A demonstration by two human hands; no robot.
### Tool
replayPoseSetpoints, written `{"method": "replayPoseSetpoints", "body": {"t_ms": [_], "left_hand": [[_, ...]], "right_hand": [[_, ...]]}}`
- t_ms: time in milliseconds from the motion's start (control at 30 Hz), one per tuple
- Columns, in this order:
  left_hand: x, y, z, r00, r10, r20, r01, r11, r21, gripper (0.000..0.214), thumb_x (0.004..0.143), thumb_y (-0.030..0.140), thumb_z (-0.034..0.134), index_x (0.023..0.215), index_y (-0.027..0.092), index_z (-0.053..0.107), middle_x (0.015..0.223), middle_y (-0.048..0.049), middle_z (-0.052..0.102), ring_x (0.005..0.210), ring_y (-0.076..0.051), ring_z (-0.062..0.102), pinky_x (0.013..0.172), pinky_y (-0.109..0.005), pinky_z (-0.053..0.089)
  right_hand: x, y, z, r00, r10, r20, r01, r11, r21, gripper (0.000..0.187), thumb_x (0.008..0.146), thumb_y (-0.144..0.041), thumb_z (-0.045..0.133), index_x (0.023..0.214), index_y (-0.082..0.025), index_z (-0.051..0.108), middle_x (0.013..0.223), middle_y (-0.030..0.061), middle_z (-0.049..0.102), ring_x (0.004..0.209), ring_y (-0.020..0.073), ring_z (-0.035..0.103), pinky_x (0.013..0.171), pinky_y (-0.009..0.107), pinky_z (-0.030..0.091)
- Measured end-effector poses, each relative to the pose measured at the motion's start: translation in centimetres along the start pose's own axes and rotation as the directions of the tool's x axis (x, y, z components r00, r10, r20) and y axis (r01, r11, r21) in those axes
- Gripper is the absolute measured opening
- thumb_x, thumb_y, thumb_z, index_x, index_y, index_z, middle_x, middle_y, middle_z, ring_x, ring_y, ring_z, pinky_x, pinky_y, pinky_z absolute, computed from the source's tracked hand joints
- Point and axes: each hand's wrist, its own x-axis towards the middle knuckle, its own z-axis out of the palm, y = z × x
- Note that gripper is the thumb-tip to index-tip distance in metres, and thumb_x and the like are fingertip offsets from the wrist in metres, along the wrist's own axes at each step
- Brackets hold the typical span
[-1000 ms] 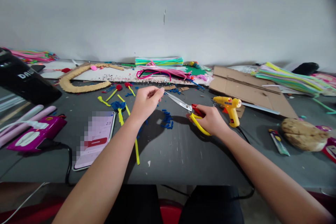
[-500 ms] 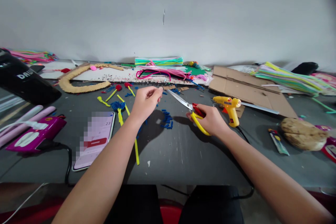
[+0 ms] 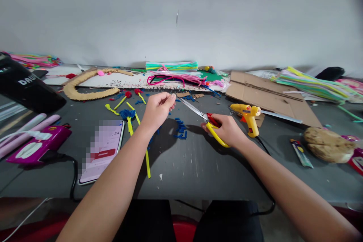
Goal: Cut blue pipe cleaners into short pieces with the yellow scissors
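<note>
My right hand (image 3: pixel 228 130) grips the red and yellow handles of a pair of scissors (image 3: pixel 198 112); the blades point up and left toward my other hand. My left hand (image 3: pixel 158 109) is closed in a pinch just left of the blade tips, above the dark table (image 3: pixel 193 162); what it pinches is too small to make out. Below the blades lies a small heap of cut blue bits (image 3: pixel 180 128). A yellow stick with a blue tuft (image 3: pixel 129 117) lies left of my left wrist.
A yellow glue gun (image 3: pixel 248 115) stands right of my right hand, its cord running back. A phone (image 3: pixel 103 149) lies at front left beside a magenta device (image 3: pixel 39 145). Cardboard (image 3: pixel 263 92), pipe-cleaner bundles (image 3: pixel 312 85) and a tan curved piece (image 3: pixel 85 85) sit behind.
The scissors blades swung slightly away from my left fingers and then back toward them. Both hands stay almost in place.
</note>
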Motion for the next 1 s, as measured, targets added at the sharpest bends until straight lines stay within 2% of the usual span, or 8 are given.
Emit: {"method": "replayPoseSetpoints", "body": {"t_ms": [200, 600, 1000], "left_hand": [[0.04, -0.51, -0.02, 1.0, 0.01, 0.01, -0.01, 1.0, 0.002, 0.035, 0.089, 0.043, 0.062, 0.066, 0.017, 0.062, 0.061, -0.0018, 0.059, 0.059, -0.014, 0.053, 0.058, -0.027, 0.041], [0.09, -0.81, -0.06, 1.0, 0.013, 0.005, -0.013, 1.0, 0.003, 0.034, 0.089, 0.044, 0.063, 0.068, 0.017, 0.064, 0.063, -0.0022, 0.061, 0.059, -0.014, 0.054, 0.057, -0.027, 0.042], [0.09, -0.59, 0.02, 1.0, -0.004, -0.007, 0.004, 1.0, -0.004, 0.033, 0.088, 0.043, 0.063, 0.069, 0.017, 0.064, 0.064, -0.003, 0.063, 0.06, -0.015, 0.056, 0.059, -0.027, 0.044]], "right_hand": [[0.03, 0.15, 0.04, 1.0, 0.007, 0.0, -0.007, 1.0, 0.003, 0.039, 0.077, -0.047, 0.065, 0.062, -0.02, 0.04, 0.059, -0.0046, 0.035, 0.06, 0.0111, 0.028, 0.053, 0.026, 0.025], [0.05, 0.43, 0.19, 1.0, -0.002, -0.008, 0.002, 1.0, -0.028, 0.039, 0.078, -0.046, 0.065, 0.059, -0.02, 0.042, 0.057, -0.004, 0.038, 0.059, 0.0114, 0.03, 0.053, 0.026, 0.024], [-0.1, -0.43, -0.23, 0.999, 0.025, -0.024, -0.025, 1.0, -0.002, 0.037, 0.075, -0.042, 0.067, 0.063, -0.021, 0.039, 0.057, -0.0052, 0.039, 0.059, 0.0111, 0.03, 0.052, 0.026, 0.025]]}}
